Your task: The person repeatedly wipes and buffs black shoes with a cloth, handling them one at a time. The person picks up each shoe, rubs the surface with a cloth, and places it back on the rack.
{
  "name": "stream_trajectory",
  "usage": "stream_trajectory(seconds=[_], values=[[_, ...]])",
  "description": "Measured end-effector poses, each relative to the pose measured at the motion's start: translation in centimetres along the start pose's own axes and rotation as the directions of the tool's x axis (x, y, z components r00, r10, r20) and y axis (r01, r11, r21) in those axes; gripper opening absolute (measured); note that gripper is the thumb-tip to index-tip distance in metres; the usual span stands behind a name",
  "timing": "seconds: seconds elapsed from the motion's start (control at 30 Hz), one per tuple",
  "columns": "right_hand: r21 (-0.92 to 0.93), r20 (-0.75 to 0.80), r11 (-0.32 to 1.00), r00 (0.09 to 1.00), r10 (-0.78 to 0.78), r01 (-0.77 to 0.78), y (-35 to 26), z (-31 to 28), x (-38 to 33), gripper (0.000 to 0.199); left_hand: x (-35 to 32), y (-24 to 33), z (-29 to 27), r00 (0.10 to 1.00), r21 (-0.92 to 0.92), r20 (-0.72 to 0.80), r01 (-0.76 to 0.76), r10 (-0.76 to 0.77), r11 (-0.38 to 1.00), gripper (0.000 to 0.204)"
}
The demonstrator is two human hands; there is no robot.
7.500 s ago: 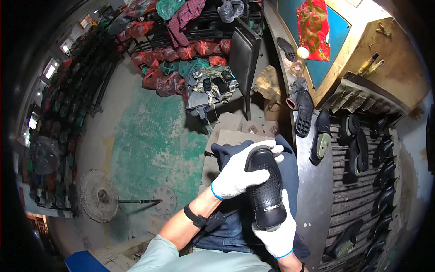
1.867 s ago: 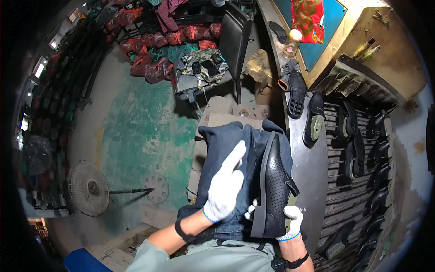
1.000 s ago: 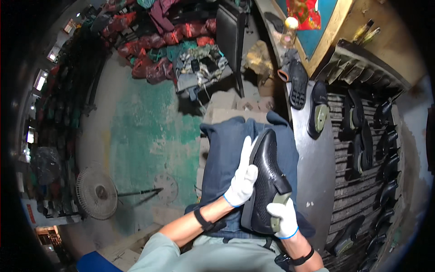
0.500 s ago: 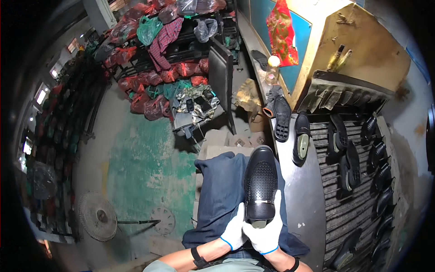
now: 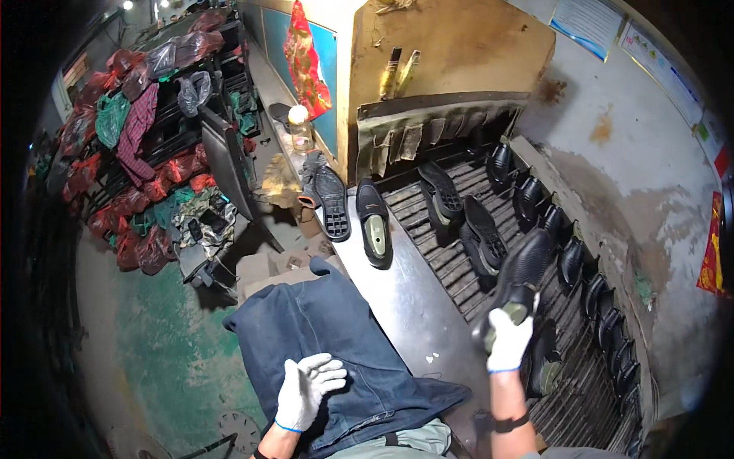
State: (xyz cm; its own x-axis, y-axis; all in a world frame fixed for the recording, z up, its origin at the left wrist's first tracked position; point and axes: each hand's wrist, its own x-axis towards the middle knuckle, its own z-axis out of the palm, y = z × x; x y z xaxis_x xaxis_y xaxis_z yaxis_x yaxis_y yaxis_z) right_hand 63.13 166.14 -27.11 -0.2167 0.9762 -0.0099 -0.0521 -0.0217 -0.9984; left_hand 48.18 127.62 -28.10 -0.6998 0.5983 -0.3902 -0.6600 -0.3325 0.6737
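Note:
My right hand (image 5: 509, 343), in a white glove, is closed round the heel end of a black shoe (image 5: 526, 264). A green shoe last shows in the shoe's opening, and its toe points away from me. I hold the shoe over a slatted rack (image 5: 440, 269) on my right; whether it touches the slats I cannot tell. My left hand (image 5: 307, 389), gloved too, is empty with fingers apart above the dark blue cloth (image 5: 306, 317) on my lap. Further along the rack lie a black shoe (image 5: 436, 200) and another dark shoe (image 5: 482, 241), each with a sole showing.
A metal ledge (image 5: 409, 306) runs beside the rack, bearing a black loafer (image 5: 375, 229) with a green last and a loose sole (image 5: 332, 200). Black shoes (image 5: 572, 256) line the rack's far right side. A wooden hood (image 5: 451, 57) with hanging flaps stands over its far end.
The shoe has gone from both hands over my lap to my right hand alone, above the rack. My left hand has let go and opened. The view has swung right.

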Motion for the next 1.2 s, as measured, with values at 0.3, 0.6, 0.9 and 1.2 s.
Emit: stream_trajectory(seconds=[0.3,0.6,0.9,1.2], values=[[-0.745,-0.275,0.606,0.956,0.099,-0.277,13.6,-11.6,14.6,0.056,0.5,0.4,-0.4,0.999,0.1,0.036,-0.007,0.004,0.995,0.063],[-0.871,0.32,0.346,0.937,-0.14,0.349,7.8,3.9,22.0,0.084,4.2,1.7,5.2,0.985,0.178,0.162,0.025,-0.054,0.984,0.055],[-0.161,0.71,0.832,0.647,-0.276,0.531,-1.1,5.3,-7.9,0.059,9.1,-0.6,10.4,0.965,-0.136,0.246,-0.057,0.09,0.989,0.095],[-0.548,0.309,0.819,0.951,0.013,0.168,16.8,-0.5,24.8,0.089,3.8,4.4,3.1,0.998,0.083,0.054,-0.021,0.016,0.996,0.055]])
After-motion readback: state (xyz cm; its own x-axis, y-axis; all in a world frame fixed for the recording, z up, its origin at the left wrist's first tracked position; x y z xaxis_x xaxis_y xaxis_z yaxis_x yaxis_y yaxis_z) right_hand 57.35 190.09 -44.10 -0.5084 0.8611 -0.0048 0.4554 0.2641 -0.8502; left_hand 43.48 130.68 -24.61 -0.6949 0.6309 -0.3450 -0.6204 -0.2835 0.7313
